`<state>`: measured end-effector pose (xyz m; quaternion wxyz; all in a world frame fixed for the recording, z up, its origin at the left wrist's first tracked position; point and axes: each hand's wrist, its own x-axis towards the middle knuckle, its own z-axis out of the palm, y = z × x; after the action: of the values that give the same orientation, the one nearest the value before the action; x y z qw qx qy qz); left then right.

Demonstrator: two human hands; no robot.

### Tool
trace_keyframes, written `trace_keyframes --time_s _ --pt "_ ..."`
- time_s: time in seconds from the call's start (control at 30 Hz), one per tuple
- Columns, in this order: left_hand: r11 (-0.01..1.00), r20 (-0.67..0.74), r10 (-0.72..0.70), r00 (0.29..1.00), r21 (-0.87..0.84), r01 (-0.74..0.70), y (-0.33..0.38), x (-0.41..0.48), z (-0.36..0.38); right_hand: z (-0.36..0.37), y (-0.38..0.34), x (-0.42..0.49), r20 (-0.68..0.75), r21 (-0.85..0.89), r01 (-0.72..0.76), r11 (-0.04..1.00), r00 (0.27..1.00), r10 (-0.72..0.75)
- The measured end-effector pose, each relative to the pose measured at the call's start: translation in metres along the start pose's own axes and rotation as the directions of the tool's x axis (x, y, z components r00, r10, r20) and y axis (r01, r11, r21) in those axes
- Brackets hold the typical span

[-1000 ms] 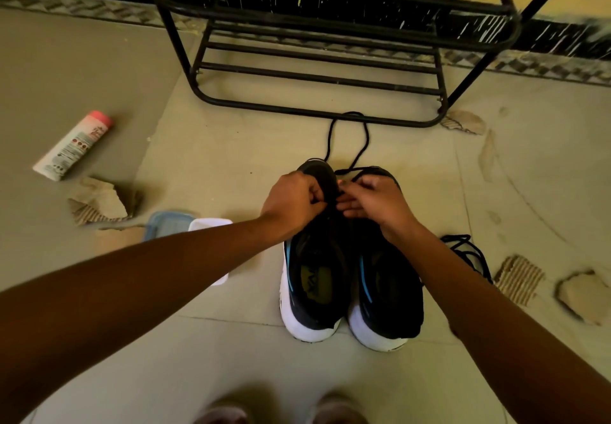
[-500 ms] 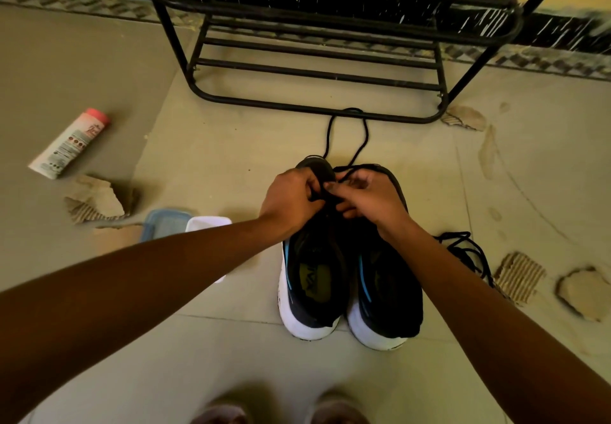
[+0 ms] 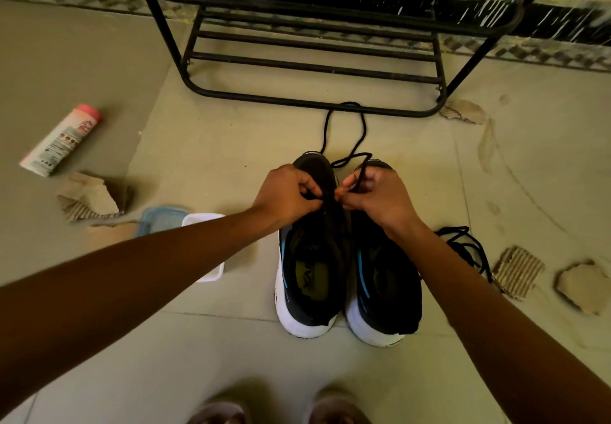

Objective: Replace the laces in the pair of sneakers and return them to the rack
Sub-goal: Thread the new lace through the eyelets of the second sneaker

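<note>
Drawn a touch apart since half a second back and lifted slightly, with the right hand [image 3: 380,199] tipped up under a strand of the lace [image 3: 362,132] now crossing its fingers. Pinching on both sides: with the left hand [image 3: 287,199], thumb and forefinger clamped on a short dark stretch over the forefoot of the left-side sneaker [image 3: 310,278]; with the right, fingers curled and closed on the same lace, fingertips just beside the left ones. Eyelet in use hidden under the knuckles; no telling. That sneaker set side by side with the right-side sneaker [image 3: 386,291], touching it, just in front of the rack [image 3: 297,101], toes toward it, heels away. Worth noting for the coming pull: slack running from the fingers straight toward the rack, long axis in line with the shoes, far bend of the loop reaching the rack's bottom rail and perhaps touching it; free strand returning to the right hand, so nearer that hand than the left. Probably early in the job, judging by the spare lace [image 3: 463,242] heaped unthreaded in front of the rack's right end, beside the right-side sneaker. Likely to need a draw away from the rack, without snagging the rail. Farther out from the rack's left end: tube [image 3: 61,139], cardboard scraps [image 3: 89,199], white tub [image 3: 205,225].
</note>
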<state>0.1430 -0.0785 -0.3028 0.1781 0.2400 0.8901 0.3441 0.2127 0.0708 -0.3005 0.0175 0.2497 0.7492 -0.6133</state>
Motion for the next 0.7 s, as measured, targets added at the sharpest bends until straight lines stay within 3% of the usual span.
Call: trace_keyframes --time_s 0.37,0.5,0.7 --pt "1.0 -0.013 -0.01 1.0 -0.002 0.01 0.004 -0.004 0.0 0.005 0.003 0.003 0.008 -0.354 0.201 0.913 0.977 -0.212" --pt "1.0 -0.017 -0.013 1.0 0.016 0.014 0.005 -0.004 0.0 0.006 -0.005 0.003 0.111 -0.552 0.264 0.791 0.963 -0.245" --pt "1.0 -0.023 -0.022 0.999 -0.002 0.022 0.002 -0.004 0.004 0.007 -0.015 0.007 0.237 -0.69 0.349 0.634 0.937 -0.257"
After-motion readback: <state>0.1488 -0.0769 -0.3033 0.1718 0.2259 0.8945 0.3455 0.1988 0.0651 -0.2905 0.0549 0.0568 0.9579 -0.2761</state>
